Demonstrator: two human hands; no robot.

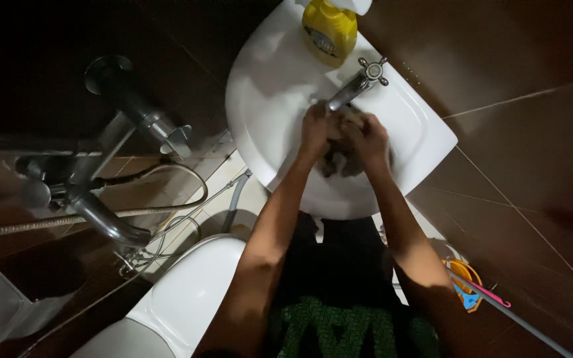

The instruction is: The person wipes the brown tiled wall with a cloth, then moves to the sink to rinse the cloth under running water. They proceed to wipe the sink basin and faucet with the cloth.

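Both my hands are together in the bowl of a white wash basin (266, 99), just below a chrome tap (356, 83). My left hand (314, 129) and my right hand (369, 136) press against each other around something dark and wet (339, 159). What that dark thing is cannot be made out. A yellow bottle with a white cap (329, 26) stands on the basin's back rim behind the tap.
A white toilet (180, 298) sits at lower left. A chrome shower mixer with hoses (87, 192) hangs on the left wall, and a clear holder (1, 301) lies below it. An orange bucket (465, 282) and a long handle (518, 318) stand at lower right on brown tiles.
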